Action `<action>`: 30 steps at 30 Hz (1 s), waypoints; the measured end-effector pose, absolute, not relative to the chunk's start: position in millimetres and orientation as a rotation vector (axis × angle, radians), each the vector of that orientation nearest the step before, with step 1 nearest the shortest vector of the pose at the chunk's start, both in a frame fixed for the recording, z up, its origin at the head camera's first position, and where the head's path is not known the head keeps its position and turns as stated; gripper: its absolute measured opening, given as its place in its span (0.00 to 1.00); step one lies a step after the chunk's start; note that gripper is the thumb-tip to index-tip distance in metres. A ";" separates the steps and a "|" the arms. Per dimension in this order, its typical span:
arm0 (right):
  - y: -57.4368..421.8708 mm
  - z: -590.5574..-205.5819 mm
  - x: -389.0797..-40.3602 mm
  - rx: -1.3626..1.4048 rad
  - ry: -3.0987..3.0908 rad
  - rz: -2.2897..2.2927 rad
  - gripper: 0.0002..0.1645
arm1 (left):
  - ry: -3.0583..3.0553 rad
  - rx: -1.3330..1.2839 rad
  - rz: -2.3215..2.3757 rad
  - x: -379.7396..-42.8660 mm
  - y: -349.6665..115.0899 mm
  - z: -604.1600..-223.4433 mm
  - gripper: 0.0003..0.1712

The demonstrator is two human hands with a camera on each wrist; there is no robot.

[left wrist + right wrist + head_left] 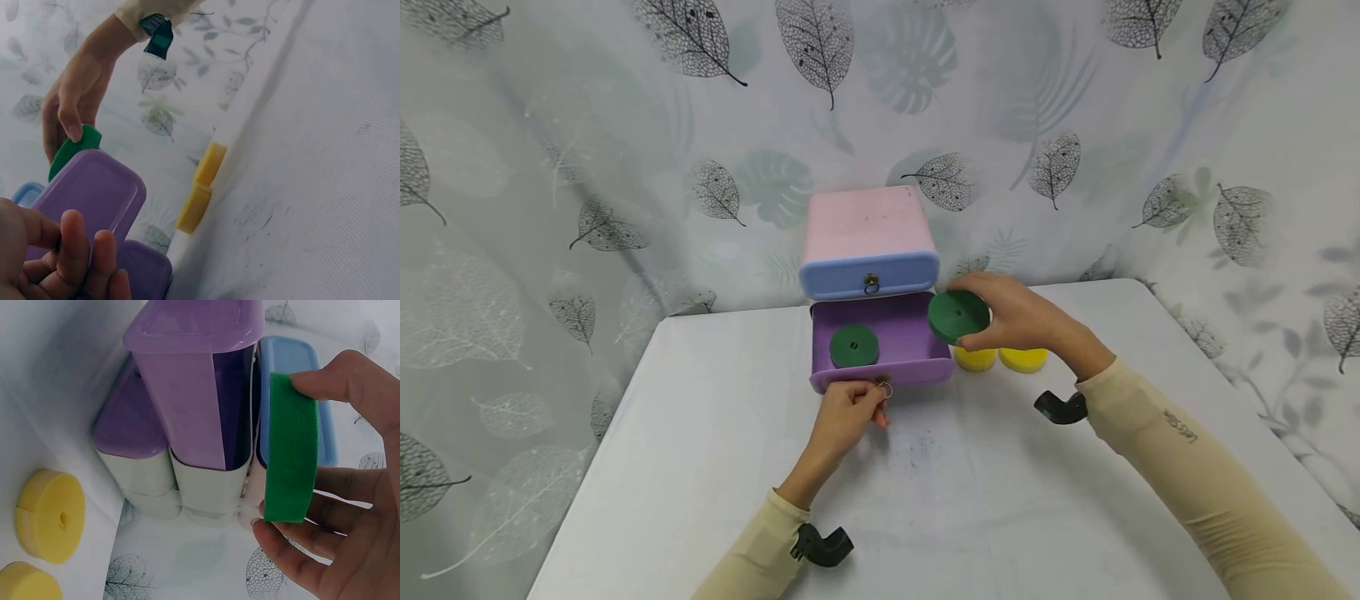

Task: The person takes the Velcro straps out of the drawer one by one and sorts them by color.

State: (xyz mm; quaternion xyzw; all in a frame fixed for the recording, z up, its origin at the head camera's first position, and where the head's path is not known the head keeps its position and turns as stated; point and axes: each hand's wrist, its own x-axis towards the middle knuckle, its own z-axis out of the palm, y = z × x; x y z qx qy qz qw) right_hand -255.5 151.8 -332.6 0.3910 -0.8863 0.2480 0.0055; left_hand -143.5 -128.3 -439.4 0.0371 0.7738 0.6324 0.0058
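Observation:
My left hand (844,419) pinches the ring pull (887,389) on the front of a purple drawer (917,374), which is pulled out. Inside the drawer, toward its left, lies a green disc (853,346) with a small hole in its centre. Over the drawer's right side my right hand (1018,317) holds a second green disc (958,316) by its edge. The right wrist view has this disc (290,450) side-on, the thumb at its upper end and the fingers behind and below.
The chest has a pink top (868,221) and a blue upper drawer (869,276), pushed in. A lower purple drawer (134,419) is also pushed in. Two yellow discs (975,360) (1022,361) sit on the white-covered table (715,450) right of the chest. A leaf-patterned curtain (760,125) hangs close behind.

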 end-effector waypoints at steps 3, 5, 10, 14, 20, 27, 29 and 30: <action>154.2 -332.3 -254.9 1.224 -2.774 0.767 0.43 | 2.423 0.119 1.982 -143.9 -128.2 -439.7 0.15; 156.1 -333.0 -254.9 1.230 -2.765 0.767 0.42 | 2.427 0.119 1.979 -144.3 -128.5 -440.5 0.16; 161.9 -335.6 -254.0 1.220 -2.764 0.776 0.40 | 2.433 0.105 1.978 -143.7 -128.5 -440.0 0.16; 166.7 -338.0 -252.7 1.205 -2.770 0.769 0.40 | 2.429 0.091 1.985 -144.3 -128.2 -439.9 0.16; 172.9 -344.0 -249.8 1.181 -2.770 0.794 0.41 | 2.430 0.097 1.991 -145.6 -127.6 -441.4 0.16; 177.1 -353.6 -245.5 1.130 -2.819 0.825 0.40 | 2.432 0.100 1.987 -145.0 -127.2 -439.9 0.16; 178.1 -356.7 -244.5 1.129 -2.821 0.829 0.40 | 2.438 0.099 1.984 -145.6 -127.0 -440.3 0.16; 178.6 -358.0 -244.0 1.129 -2.821 0.831 0.41 | 2.440 0.099 1.984 -145.6 -127.0 -440.4 0.16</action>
